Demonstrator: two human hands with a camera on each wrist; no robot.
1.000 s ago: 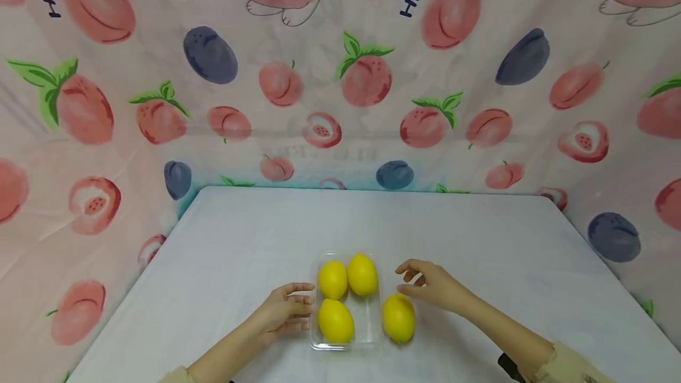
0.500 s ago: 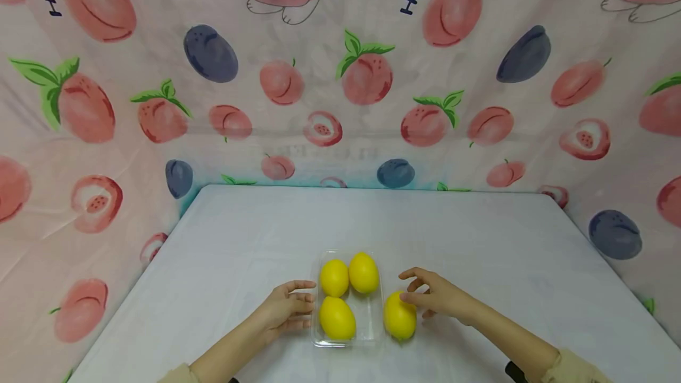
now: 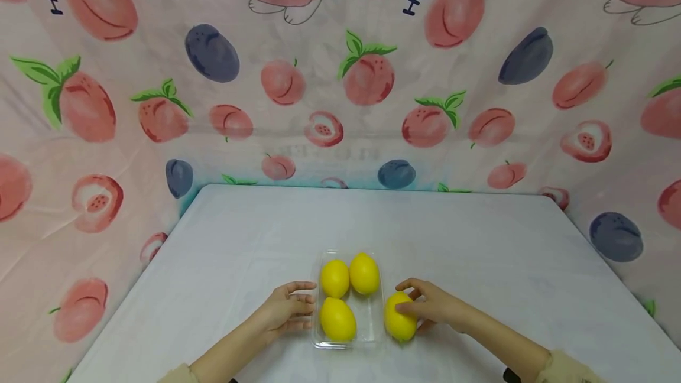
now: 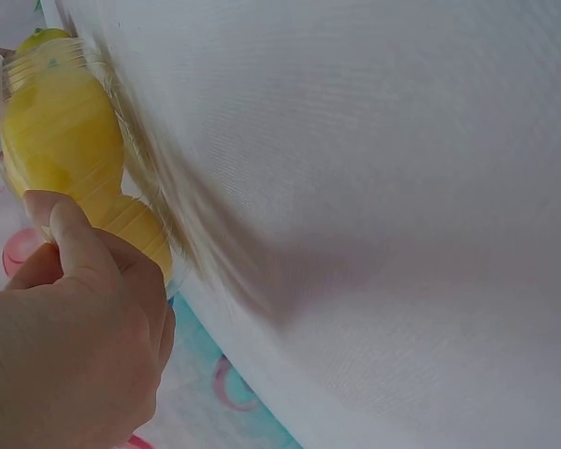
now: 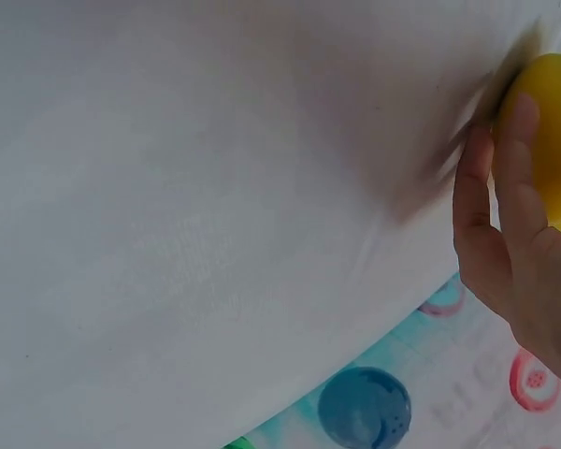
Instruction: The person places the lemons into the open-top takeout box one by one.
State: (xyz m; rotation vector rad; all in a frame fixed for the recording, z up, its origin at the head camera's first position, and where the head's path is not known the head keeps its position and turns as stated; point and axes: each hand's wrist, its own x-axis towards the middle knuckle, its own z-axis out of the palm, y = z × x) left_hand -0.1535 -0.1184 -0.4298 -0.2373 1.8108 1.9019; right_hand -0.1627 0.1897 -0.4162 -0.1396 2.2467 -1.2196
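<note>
Head view: low centre of the frame, a clear tray [image 3: 372,312] on a white bench [image 3: 479,241] holds three lemons [image 3: 364,273]. A fourth lemon [image 3: 399,318] lies on the bench against the tray's right wall, long axis running up the frame. The right hand [image 3: 433,305] curls its grip around it. The left hand [image 3: 284,311] touches the tray's left wall with relaxed fingers.

Left wrist view: lemons in the tray [image 4: 0,112], upper left, above the hand [image 4: 65,355].

Right wrist view: fingers [image 5: 514,159] wrap the lemon [image 5: 556,131] at the right edge.
</note>
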